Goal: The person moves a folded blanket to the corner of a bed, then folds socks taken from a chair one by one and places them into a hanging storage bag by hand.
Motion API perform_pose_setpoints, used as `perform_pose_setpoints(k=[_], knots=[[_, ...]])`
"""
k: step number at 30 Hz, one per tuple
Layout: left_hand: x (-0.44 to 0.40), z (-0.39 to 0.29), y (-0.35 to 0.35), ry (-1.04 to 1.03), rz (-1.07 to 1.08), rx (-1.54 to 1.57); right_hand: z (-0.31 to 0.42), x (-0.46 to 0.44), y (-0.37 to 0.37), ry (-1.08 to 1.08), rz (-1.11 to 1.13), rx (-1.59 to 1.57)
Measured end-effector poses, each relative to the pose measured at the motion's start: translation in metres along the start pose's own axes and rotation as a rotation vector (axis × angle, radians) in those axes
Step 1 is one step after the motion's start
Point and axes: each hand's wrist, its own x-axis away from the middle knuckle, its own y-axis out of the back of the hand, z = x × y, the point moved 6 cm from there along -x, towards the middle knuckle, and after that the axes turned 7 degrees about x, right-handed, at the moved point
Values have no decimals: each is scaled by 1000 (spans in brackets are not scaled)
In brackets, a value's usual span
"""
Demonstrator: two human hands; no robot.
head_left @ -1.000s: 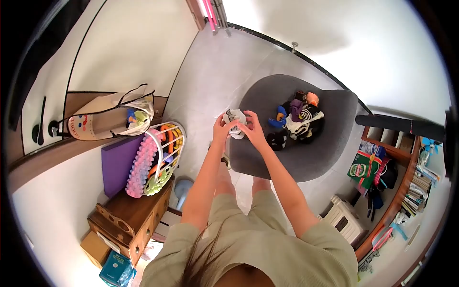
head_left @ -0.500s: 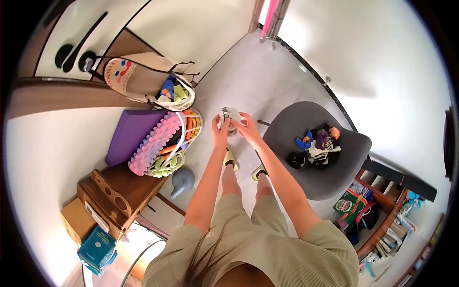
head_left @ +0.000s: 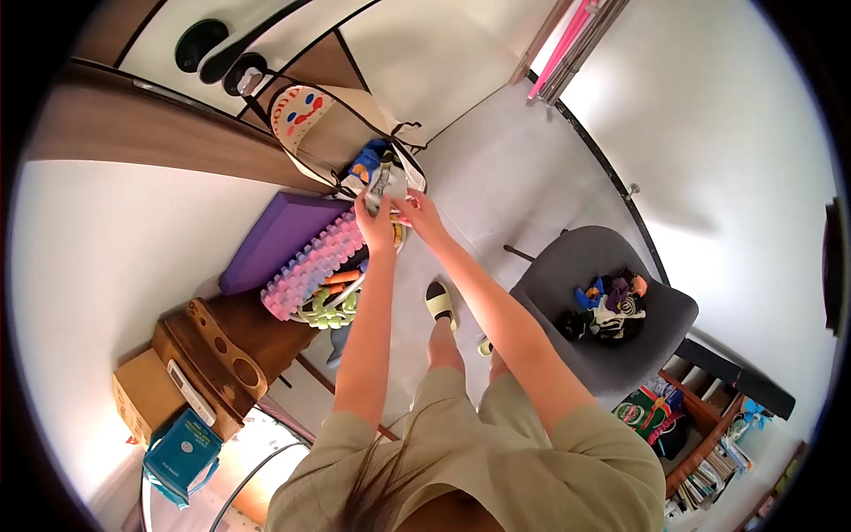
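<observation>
My left hand and my right hand are held close together. Between their fingers is a light grey folded pair of socks with dark markings. Both hands are closed on it, above the opening of a cream tote bag with dark trim and a printed face. Blue, orange and other coloured folded cloth items lie inside the bag, partly hidden by the grey bundle. To the right, a dark grey chair carries a loose pile of mixed socks.
The bag hangs from a door handle. Below it are a purple block, a pink bumpy roller and a basket with orange and green items. A wooden cabinet stands left; a shelf with books is at lower right.
Both hands have moved left and forward with the grey socks, from over the floor to above the bag. My view has turned left. The sock pile stays on the chair.
</observation>
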Motion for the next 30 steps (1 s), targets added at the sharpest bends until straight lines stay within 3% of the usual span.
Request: perform_pose_setpoints(k=[1,2,3,5,9,12,30], knots=[[-8,-8,-4,-21,37,12,12,-1,-8,-4,-12,-59],[-16,-18,-11,-79,98,52,23,-2,-20,-50,138,-307],[-15,-30,-17,26,44,4,31,-4,-26,-42,159,-378],[-16,-29,-22,319,135,73,38,-7,-39,-33,199,-521],[-11,-11,-15,188,166,19,30,-3,-38,-30,224,-377],[2,16,-7,266,103,9,19,6,-24,-42,192,-342],[132,84,-100,341,356,-170,-17,101,142,-66,-111,-299]])
